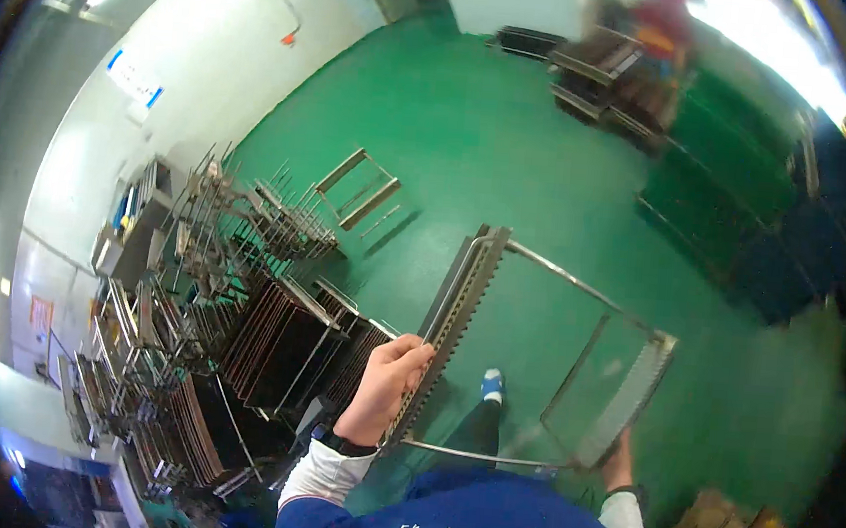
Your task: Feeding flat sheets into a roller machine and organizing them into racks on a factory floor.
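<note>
Both hands carry a rectangular metal rack frame (545,346) with toothed side rails, held above the green floor (510,143) in front of the person. The left hand (387,384) is wrapped around the left toothed rail, fingers curled over its edge. The right hand (617,464) grips the near right corner from beneath; its fingers are mostly hidden. Stacked similar racks (242,330) crowd the left side
</note>
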`<move>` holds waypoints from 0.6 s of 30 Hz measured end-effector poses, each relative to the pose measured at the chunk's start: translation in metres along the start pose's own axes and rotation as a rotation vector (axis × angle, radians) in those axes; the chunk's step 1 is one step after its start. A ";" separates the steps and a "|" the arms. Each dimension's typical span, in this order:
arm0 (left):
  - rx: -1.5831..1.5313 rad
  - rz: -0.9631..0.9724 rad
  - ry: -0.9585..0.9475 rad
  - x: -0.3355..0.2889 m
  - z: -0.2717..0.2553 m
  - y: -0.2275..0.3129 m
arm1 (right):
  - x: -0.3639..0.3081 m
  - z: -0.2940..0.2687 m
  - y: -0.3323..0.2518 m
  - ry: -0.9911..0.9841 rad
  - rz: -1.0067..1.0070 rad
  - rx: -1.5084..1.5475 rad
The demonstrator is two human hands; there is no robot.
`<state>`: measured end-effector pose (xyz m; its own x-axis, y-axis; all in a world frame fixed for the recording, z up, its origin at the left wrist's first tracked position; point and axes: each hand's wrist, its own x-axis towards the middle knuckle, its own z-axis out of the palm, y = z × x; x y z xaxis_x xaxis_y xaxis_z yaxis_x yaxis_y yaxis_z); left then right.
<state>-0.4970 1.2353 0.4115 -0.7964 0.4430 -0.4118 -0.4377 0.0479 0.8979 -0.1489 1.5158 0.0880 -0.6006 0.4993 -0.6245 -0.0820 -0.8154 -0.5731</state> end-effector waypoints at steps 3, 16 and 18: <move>0.005 0.028 0.207 0.032 -0.049 0.000 | 0.033 0.064 -0.017 0.001 0.110 -0.089; -0.237 0.097 0.629 0.171 -0.185 0.064 | 0.305 0.321 -0.093 -0.072 0.115 -0.503; -0.195 0.099 0.701 0.199 -0.192 0.069 | 0.345 0.369 -0.097 -0.040 0.055 -0.537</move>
<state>-0.7658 1.1544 0.3617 -0.8875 -0.2428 -0.3916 -0.3639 -0.1518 0.9190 -0.6421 1.6596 0.1241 -0.6231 0.4402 -0.6465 0.3625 -0.5699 -0.7374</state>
